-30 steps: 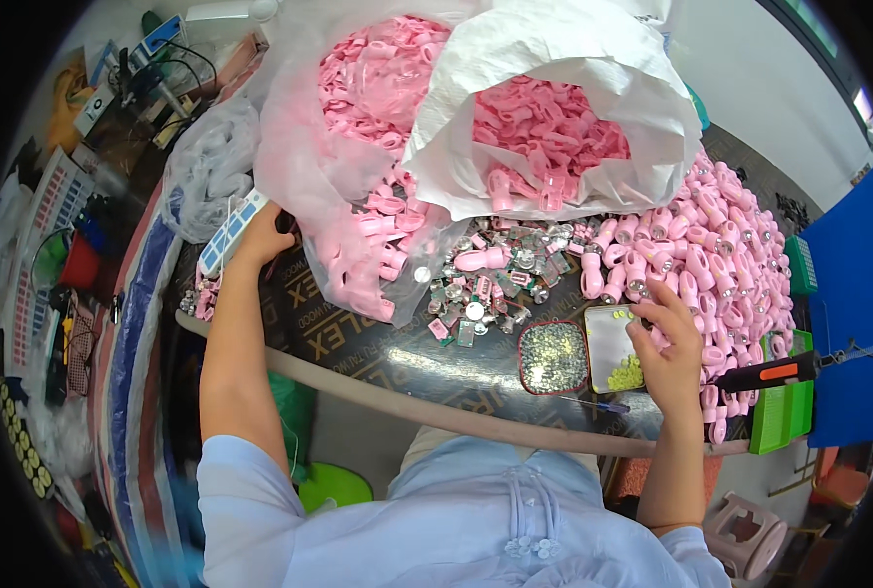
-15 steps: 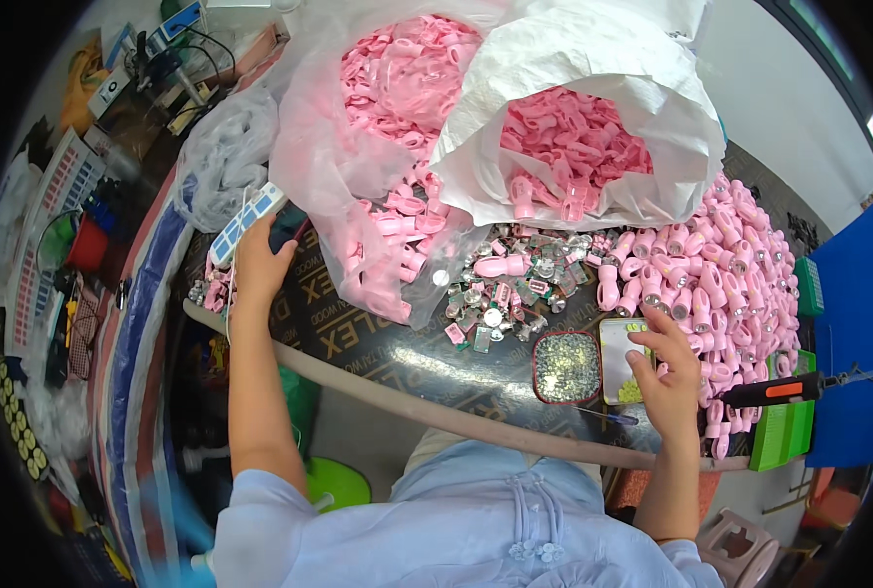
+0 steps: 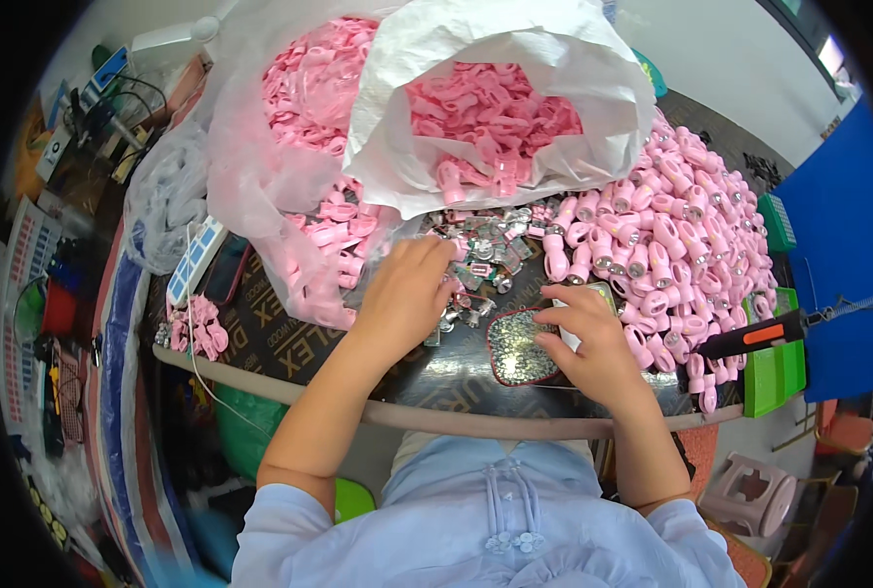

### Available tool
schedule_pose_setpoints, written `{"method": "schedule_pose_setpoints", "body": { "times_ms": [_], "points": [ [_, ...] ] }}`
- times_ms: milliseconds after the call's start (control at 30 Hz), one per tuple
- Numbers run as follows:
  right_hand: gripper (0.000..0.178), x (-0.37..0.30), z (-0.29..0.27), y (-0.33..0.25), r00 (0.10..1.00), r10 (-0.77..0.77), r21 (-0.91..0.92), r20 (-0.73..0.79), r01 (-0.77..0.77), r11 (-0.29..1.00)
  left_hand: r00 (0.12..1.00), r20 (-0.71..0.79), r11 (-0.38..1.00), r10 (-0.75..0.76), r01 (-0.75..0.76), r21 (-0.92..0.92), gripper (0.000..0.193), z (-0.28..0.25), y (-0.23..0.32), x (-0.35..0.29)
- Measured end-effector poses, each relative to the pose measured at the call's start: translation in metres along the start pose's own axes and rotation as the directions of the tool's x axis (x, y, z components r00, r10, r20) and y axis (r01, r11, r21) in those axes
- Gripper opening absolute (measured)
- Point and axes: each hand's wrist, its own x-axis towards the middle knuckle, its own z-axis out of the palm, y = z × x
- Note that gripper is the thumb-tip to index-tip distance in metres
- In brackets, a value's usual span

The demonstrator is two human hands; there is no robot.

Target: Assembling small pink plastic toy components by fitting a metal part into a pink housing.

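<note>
My left hand (image 3: 407, 294) reaches over a heap of small electronic parts (image 3: 495, 257), silvery and clear with thin red wires. Its fingers curl round a pink plastic casing (image 3: 453, 249), of which only a bit shows at the fingertips. Held low over a small white tray (image 3: 571, 340), my right hand (image 3: 591, 343) has its thumb and fingers apart, with nothing visible in them. That hand covers most of the tray. Just left of its fingertips lies a red-rimmed dish (image 3: 491, 355) full of tiny shiny metal pieces.
Small pink flashlights (image 3: 672, 245) form a big pile at the right. A white sack (image 3: 388, 108) and a clear bag (image 3: 236, 127) of pink casings stand behind. A black-and-orange tool (image 3: 750, 335) hangs by a green tray (image 3: 775, 382). A power strip (image 3: 196, 260) and phone (image 3: 226, 267) lie left.
My left hand has left the power strip and moved right to the parts heap. My right hand has shifted over the white tray. The whole view has swung to the right.
</note>
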Motion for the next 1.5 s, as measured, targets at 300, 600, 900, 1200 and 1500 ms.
{"method": "schedule_pose_setpoints", "body": {
  "times_ms": [300,600,900,1200,1500],
  "points": [
    [0.023,-0.005,-0.025,0.027,0.991,0.104,-0.076,-0.084,-0.11,0.991,0.985,0.085,0.984,-0.15,0.157,-0.087,0.03,0.019,-0.015,0.027],
    [0.023,0.047,-0.002,0.046,0.988,0.121,-0.401,-0.099,-0.151,0.903,0.89,-0.106,0.8,-0.443,0.339,-0.494,0.026,0.029,-0.015,0.018],
    [0.031,0.055,0.016,0.039,0.993,0.114,-0.593,0.012,-0.084,0.801,0.812,-0.422,0.836,-0.404,0.515,0.191,0.025,-0.046,-0.092,-0.026],
    [0.031,0.046,0.019,-0.005,0.999,-0.001,-0.257,0.042,0.012,0.966,0.817,-0.388,0.507,-0.426,0.571,0.646,0.03,-0.052,-0.056,-0.034],
    [0.028,0.033,0.002,-0.007,0.997,0.07,-0.155,0.023,-0.066,0.986,0.949,-0.001,0.883,-0.315,0.294,0.367,0.025,-0.043,-0.137,-0.014]
  ]
}}
